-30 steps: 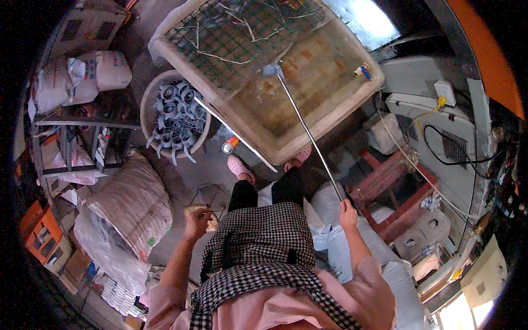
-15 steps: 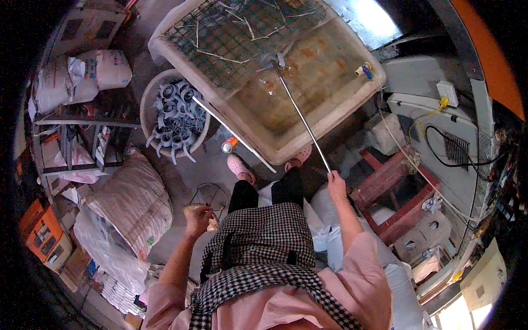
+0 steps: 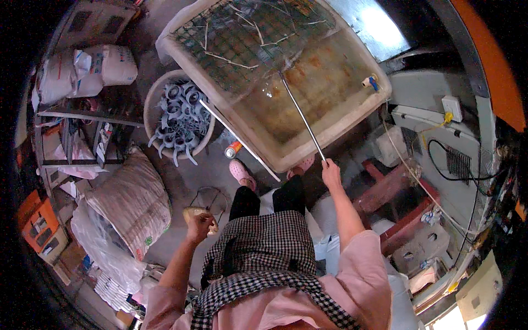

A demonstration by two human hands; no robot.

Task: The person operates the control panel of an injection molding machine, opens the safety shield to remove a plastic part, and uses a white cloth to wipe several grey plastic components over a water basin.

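Observation:
My right hand (image 3: 330,171) is closed round the near end of a long, thin metal rod (image 3: 303,116). The rod slants forward over the rim of a big pale tub (image 3: 335,138), and its far end goes into murky, brownish water. Ripples blur what is at that end. Green wire mesh (image 3: 225,60) with pale sticks on it covers the tub's far left part. Low on my left side, my left hand (image 3: 199,225) has curled fingers beside a tan object (image 3: 192,211). Whether the fingers grip it is hidden.
Left of the tub stands a round bucket (image 3: 149,113) full of grey curved plastic parts (image 3: 179,113). A white strip (image 3: 236,137) leans by the tub, near a spray can (image 3: 233,149). Sacks (image 3: 132,203) lie left; a red frame (image 3: 407,220) and grey cabinet (image 3: 451,148) stand right.
My right hand has moved forward and slightly left with the rod, whose far end now shows less clearly in the water. The view has shifted a little; my left hand stays low with curled fingers.

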